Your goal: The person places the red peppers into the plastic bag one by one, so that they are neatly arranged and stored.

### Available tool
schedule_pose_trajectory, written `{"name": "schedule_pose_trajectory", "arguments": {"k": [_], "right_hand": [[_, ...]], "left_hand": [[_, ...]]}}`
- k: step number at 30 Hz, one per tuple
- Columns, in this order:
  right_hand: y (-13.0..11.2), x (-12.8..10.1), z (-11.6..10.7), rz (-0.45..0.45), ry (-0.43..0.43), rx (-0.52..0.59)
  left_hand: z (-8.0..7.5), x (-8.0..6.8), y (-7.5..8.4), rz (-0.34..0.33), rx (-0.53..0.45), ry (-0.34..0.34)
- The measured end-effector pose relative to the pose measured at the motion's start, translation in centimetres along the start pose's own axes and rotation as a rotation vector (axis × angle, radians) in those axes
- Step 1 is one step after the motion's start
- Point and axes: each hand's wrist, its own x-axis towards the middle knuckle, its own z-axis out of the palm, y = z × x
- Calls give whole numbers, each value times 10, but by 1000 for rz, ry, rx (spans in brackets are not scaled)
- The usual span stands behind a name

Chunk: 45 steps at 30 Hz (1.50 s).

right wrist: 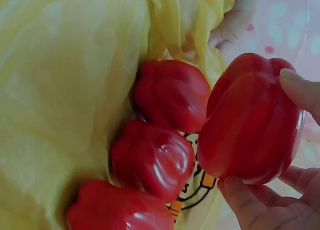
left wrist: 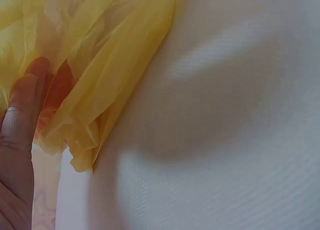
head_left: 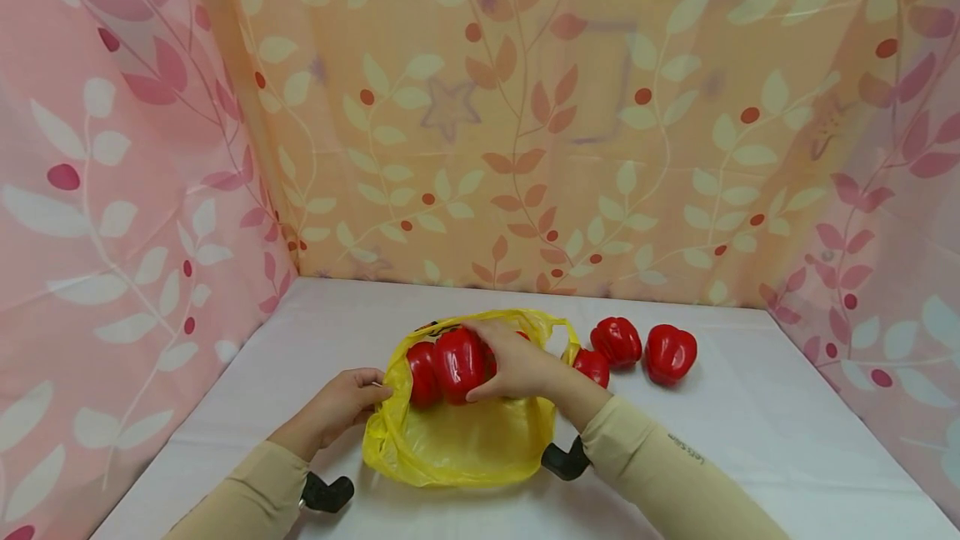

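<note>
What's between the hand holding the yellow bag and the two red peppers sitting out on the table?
In the head view, the yellow bag lies between, with the right hand holding a red pepper at its mouth, and another pepper beside it.

Text check | I make out small dark lettering on the right sleeve (head_left: 686,448), toward 4 o'clock in my head view, too tiny to read | yellow bag (right wrist: 60,90) carries a black-and-orange print, no legible words
</note>
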Motion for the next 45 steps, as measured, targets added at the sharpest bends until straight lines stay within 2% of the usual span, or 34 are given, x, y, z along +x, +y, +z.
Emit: {"name": "schedule_pose_trajectory", "arguments": {"k": [4,15,20,38,45], "right_hand": [[-4,1,7,2,-32,-17],[-3,6,23,-80,-110,16],[-4,7,26,-72,-147,20],[-8,13,42,-116,-310,-69],[-8,14,49,-120,-341,-89]], "left_hand": [[0,0,0,1,-9,-6],[2,-1,2,-34,-13,4],[2,-3,3,-33,-3,19],[0,-5,5,-34,-3,26],[-1,-7,4,-31,-3,15]]}}
